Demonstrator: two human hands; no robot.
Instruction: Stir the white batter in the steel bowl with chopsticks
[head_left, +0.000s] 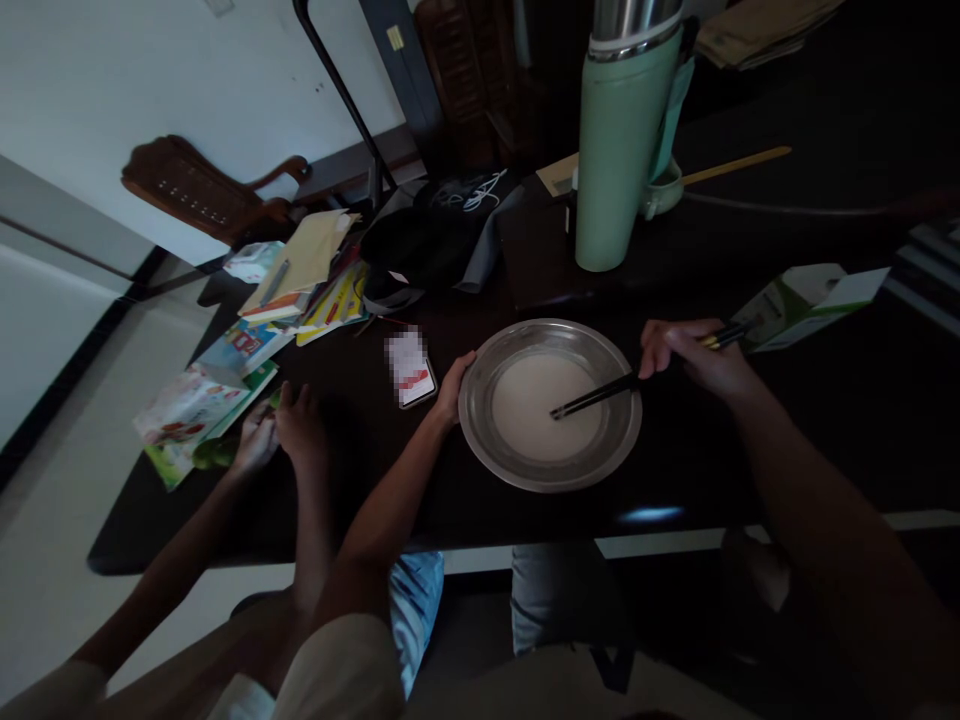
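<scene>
- Near the front edge of the dark, glossy table (480, 522) sits the wide, round stainless-steel bowl (477, 425), the landmark here, placed within easy reach of both arms.
- Inside the bowl lies a milky, off-white liquid (536, 400), kept in by the sloping metal wall.
- At the bowl's left side, the person's left hand (452, 390) is partly closed and has hold of the rim, thumb uppermost, presumably to steady it; the fingers' curl underneath is hidden.
- At the bowl's right side, the person's right hand (694, 355) is closed around dark chopsticks with golden ends (600, 396). They slant inward, so the tips meet the liquid or hang just over it; which, one cannot tell.
- Well left of the bowl, another person's two hands (259, 435) (300, 425) are together beside a green, leafy-looking item (214, 452), too dim to identify.
- Just left of the bowl, beyond the left hand, a phone with a lit, blurred screen (412, 368) lies face up, likely so it can be read.
- Right of the bowl, past the right hand, lies an opened white-and-green carton (799, 310).
- Beyond the bowl stands a tall, pale-green flask (619, 160), upright.
- Farther left beyond the bowl rests a black fabric bag (420, 245).
</scene>
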